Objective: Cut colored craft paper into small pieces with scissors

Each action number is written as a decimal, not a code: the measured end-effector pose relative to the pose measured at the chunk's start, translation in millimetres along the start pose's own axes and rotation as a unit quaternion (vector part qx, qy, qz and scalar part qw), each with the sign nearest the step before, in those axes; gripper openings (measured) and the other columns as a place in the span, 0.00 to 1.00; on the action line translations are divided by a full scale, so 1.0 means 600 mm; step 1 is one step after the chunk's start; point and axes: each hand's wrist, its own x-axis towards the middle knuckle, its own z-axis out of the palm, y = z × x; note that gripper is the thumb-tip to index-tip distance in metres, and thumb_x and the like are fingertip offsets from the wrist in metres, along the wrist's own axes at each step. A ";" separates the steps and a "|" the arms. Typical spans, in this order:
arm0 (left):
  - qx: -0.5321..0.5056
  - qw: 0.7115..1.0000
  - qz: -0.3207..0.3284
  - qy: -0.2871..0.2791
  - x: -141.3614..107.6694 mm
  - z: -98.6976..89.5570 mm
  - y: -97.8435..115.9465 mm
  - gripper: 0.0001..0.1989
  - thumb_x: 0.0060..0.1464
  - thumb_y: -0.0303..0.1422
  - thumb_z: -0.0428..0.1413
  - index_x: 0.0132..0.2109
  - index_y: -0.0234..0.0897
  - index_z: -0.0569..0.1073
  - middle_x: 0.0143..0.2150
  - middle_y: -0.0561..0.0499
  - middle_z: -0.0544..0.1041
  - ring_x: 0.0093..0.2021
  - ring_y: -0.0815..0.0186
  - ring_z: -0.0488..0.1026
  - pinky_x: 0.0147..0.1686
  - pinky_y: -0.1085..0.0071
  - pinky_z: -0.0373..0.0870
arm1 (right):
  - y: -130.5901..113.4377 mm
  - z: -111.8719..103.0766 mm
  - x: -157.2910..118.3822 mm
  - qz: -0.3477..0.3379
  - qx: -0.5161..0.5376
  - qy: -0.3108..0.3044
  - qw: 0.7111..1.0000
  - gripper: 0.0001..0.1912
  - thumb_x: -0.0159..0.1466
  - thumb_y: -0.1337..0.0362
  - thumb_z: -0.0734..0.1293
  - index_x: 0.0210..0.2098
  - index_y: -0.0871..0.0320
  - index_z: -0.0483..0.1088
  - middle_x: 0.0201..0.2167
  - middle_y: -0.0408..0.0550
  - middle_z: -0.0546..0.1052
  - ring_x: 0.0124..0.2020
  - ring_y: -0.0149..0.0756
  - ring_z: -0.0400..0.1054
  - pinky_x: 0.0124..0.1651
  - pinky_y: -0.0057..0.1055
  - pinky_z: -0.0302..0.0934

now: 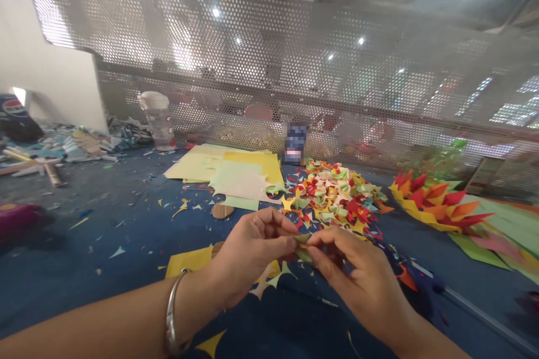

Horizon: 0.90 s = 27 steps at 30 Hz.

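Observation:
A small piece of green paper (304, 252) is pinched between both hands above the blue tabletop. My left hand (252, 249), with a silver bangle at the wrist, grips its left side between thumb and fingers. On the other side, the thumb and forefinger of my right hand (357, 275) close on its edge. Part of the paper is hidden behind the fingers. Below the hands lie cut paper scraps (269, 279) and a yellow sheet (189, 261). Just beyond them rises a heap of colourful paper cutouts (337, 190).
Stacked yellow and pale sheets (240, 176) lie behind the hands, near a wooden disc (222, 210). A clear bottle (158, 120) stands at back left. Red, orange and yellow pointed paper shapes (438, 202) are at right. A perforated metal screen (252, 56) borders the back.

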 end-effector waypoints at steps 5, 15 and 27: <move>-0.010 1.000 -0.017 0.014 0.000 0.001 0.002 0.10 0.42 0.27 0.64 0.31 0.33 0.69 0.24 0.54 0.73 0.25 0.72 0.71 0.30 0.73 0.67 | 0.001 0.002 -0.002 0.004 0.007 0.005 1.000 0.04 0.64 0.63 0.64 0.34 0.55 0.70 0.24 0.40 0.71 0.22 0.29 0.63 0.24 0.26 0.60; 0.073 0.995 0.057 0.022 0.003 -0.002 -0.005 0.09 0.49 0.31 0.60 0.34 0.35 0.67 0.27 0.54 0.72 0.28 0.71 0.70 0.32 0.71 0.67 | -0.001 0.010 -0.002 0.052 0.042 -0.022 0.998 0.07 0.62 0.60 0.66 0.37 0.55 0.68 0.26 0.41 0.72 0.20 0.28 0.62 0.21 0.25 0.61; 0.185 0.973 0.137 0.031 -0.009 0.005 -0.007 0.06 0.54 0.30 0.55 0.38 0.38 0.64 0.31 0.53 0.72 0.33 0.68 0.71 0.34 0.71 0.66 | 0.007 0.003 0.002 0.087 0.071 -0.029 0.993 0.08 0.65 0.58 0.62 0.34 0.55 0.69 0.21 0.39 0.69 0.18 0.26 0.63 0.20 0.24 0.58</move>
